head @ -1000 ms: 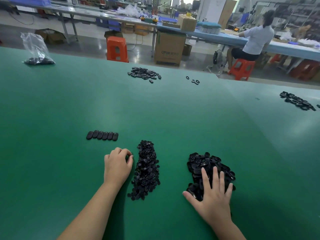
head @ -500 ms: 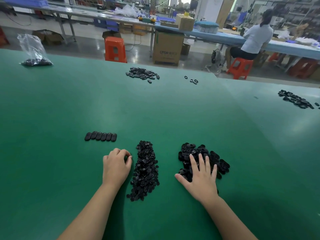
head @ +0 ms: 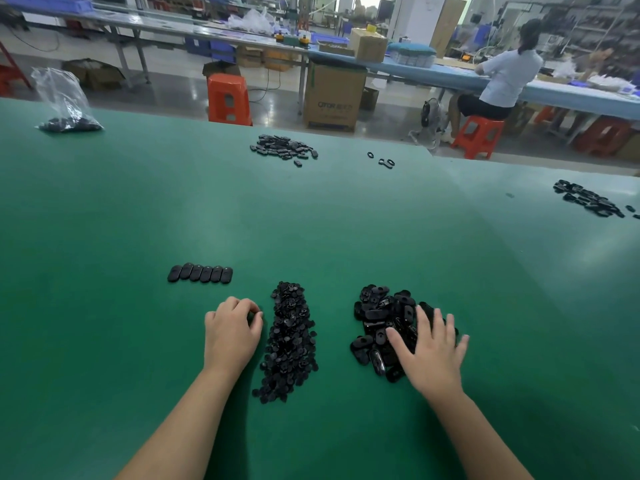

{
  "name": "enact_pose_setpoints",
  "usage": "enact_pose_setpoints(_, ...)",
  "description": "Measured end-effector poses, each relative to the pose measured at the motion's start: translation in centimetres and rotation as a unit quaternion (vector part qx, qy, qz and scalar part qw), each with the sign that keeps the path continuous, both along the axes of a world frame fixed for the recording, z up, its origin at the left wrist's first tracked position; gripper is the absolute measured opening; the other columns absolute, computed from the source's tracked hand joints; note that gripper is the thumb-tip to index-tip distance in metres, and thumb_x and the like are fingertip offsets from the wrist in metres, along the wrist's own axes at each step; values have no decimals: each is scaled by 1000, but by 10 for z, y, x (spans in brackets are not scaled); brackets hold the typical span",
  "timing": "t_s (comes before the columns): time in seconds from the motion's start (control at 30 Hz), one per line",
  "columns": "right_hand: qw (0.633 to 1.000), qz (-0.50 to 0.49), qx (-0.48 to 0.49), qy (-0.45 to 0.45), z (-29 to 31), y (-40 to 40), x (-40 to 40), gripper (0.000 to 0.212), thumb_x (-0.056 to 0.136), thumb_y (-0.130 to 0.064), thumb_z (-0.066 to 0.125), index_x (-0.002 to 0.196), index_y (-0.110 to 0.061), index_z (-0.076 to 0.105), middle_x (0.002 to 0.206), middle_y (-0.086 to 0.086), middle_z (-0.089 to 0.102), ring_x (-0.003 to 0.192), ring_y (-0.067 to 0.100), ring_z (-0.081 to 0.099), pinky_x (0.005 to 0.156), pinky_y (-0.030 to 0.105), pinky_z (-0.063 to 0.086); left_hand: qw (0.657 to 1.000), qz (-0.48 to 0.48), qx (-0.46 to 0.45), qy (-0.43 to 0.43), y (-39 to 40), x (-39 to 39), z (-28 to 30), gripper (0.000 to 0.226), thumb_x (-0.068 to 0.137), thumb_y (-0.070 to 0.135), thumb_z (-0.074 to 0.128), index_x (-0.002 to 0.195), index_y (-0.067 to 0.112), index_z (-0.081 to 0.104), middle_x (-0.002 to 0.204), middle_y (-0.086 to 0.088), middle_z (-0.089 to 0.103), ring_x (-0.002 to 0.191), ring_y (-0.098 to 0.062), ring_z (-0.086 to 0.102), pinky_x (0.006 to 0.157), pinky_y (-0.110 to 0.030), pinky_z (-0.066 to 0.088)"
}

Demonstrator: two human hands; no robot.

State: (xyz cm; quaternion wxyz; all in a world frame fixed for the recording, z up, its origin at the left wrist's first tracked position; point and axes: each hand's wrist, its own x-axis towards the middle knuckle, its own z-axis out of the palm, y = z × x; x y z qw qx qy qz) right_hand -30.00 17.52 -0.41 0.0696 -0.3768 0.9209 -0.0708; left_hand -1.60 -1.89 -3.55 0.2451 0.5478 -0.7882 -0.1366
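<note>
My right hand [head: 433, 355] lies spread on the black pile [head: 379, 315]; my left hand [head: 230, 332] curls, grip unclear, beside the smaller heap [head: 289, 341].

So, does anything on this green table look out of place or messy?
Nothing looks broken or spilled. The only strays are a few loose black rings lying by themselves near the far edge of the table. The small-piece pile and large-piece pile are untidy heaps; the six-piece row is neat.
</note>
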Motion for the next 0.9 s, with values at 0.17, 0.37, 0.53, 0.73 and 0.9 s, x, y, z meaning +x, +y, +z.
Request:
enact_pose_setpoints(0.17,998,-45,20,-39,-10,10,-13,109,75,-90,4,163,-26,-5,170,13,-10,156,30,-13,126,51,-7,1000,2,-5,-3,1,0,1,5,93,29,63,92,26,67,88,11,56,86,-11,52,84,-33,37)
enact_pose_setpoints(0.37,998,-21,2,-55,-9,-5,-8,105,80,-86,7,163,-23,-3,170,14,-8,157,29,-12,126,45,-7,1000,3,0,-2,1,0,1,6,94,30,62,92,26,67,89,10,56,86,-11,51,84,-33,37)
enact_pose_setpoints(0.53,995,13,-37,-91,-4,-12,-12,87,95,-74,25,163,-23,5,171,5,4,158,21,0,126,46,-2,1000,5,-3,-4,0,0,0,6,93,30,63,91,26,67,88,10,55,85,-12,51,83,-33,37)
enact_pose_setpoints(0.73,992,71,-106,-5,16,-16,-4,59,101,-53,48,150,-19,45,157,5,41,150,23,27,124,43,17,1000,3,1,-5,0,0,0,7,94,31,62,92,25,67,88,10,56,86,-12,52,84,-34,38)
enact_pose_setpoints(0.9,983,176,-38,-33,39,-14,28,23,94,-53,61,105,-33,63,88,-18,54,83,5,56,67,20,41,1000,2,-6,-1,1,0,1,6,93,28,64,90,25,67,87,10,56,84,-12,52,83,-34,38)
